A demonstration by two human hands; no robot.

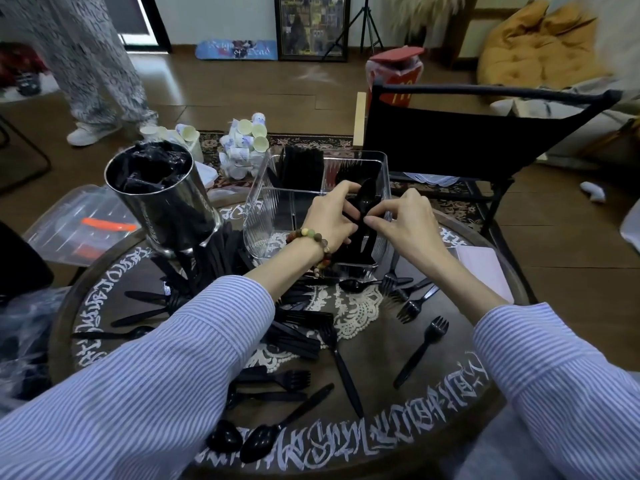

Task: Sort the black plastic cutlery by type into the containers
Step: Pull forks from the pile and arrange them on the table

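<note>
Spoons (364,202): a black bundle held upright over the near right compartment of the clear organizer (263,216), bowls uppermost. Left hand (330,216), fingers curled, grips the bundle from the left; a bead bracelet (313,239) circles its wrist. Right hand (401,220) pinches the handles between thumb and forefinger from the right. Both sleeves are blue-striped.

Organizer: four compartments. The far left one holds a dense stack of black knives (301,166); the far right one holds black forks (346,173); the near left one shows only ribbed clear wall; the near right one is dark with cutlery beneath the hands, type not discernible.

Tabletop (464,344): round, dark, with white lettering round its rim and a lace-like pattern at centre. Loose forks (420,351) lie right of centre, four or five countable there; two loose spoons (242,439) lie at the near edge. A heap of cutlery (294,336), too tangled to count, lies under the left forearm.

Steel canister (162,199): stands left of the organizer, lined with a black bag; black handles fan out at its base.

Beyond the tabletop: a heap of paper cups (244,147) on a patterned rug, a black folding chair (467,133) at right, and a standing person's patterned trousers (97,64) at upper left.
</note>
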